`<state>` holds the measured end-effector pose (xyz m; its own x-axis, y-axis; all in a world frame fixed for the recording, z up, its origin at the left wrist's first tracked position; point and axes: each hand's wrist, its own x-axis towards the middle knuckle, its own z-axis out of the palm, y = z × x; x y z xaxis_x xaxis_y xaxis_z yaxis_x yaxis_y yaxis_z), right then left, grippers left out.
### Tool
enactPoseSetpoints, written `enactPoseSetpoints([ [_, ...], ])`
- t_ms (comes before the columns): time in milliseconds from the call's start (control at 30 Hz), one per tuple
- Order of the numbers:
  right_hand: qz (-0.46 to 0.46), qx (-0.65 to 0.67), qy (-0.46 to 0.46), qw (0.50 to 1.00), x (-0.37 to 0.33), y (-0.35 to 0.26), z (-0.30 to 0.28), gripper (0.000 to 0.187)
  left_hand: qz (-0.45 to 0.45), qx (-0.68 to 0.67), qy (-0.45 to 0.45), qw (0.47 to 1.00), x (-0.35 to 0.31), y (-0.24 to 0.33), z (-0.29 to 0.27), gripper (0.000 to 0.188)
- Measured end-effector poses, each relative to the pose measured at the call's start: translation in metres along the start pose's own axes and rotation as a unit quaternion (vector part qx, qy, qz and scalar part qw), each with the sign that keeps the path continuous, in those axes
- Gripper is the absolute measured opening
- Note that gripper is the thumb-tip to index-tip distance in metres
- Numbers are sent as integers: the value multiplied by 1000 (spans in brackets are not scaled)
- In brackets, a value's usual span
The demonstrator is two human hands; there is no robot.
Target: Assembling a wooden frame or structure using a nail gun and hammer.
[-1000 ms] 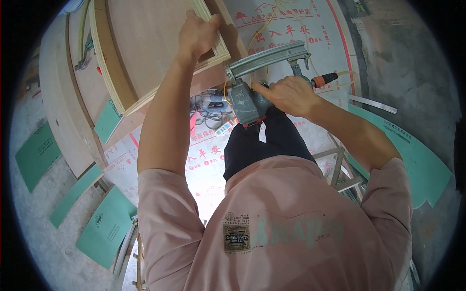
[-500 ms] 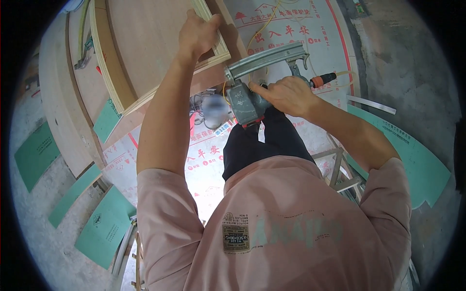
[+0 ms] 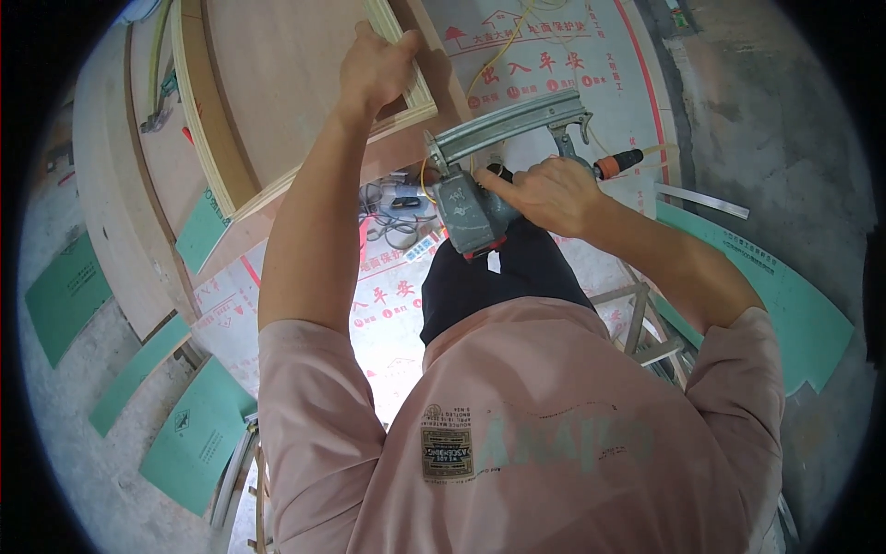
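Our L hand [image 3: 378, 66] clasps the ply frame [image 3: 415, 112] on the board [image 3: 447, 78]; our R hand [image 3: 552, 195] grips the nail gun [image 3: 469, 205], nose nr the frame's corner. We'd best brace the frame, gun square (L hand well clear).

Your lighting's uneven: glare burns out the white, red-printed floor sheet [image 3: 392, 377] below-left of your grey metal nail gun [image 3: 466, 214], while the dark grey concrete floor [image 3: 771, 120] right of it sits dim. Shadow lines the inside of the pale plywood frame [image 3: 205, 125] to its left. Your black fabric trousers [image 3: 546, 274] beneath it lose detail. Nail gun's fairly sharp. Fisheye bends shapes farthest from it; corners black.
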<state>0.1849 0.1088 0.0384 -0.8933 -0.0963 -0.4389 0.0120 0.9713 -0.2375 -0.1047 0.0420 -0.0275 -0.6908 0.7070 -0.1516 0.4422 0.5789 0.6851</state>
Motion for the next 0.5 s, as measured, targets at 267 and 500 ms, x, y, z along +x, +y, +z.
enactPoseSetpoints([
  [267, 19, -29, 26, 999, 4, 2, -9, 57, -31, 6, -15, 999, 0, 8, -2, 76],
  [500, 11, -29, 28, 999, 6, 1, -7, 59, 3, 15, 7, 1000, 4, -3, 1, 73],
])
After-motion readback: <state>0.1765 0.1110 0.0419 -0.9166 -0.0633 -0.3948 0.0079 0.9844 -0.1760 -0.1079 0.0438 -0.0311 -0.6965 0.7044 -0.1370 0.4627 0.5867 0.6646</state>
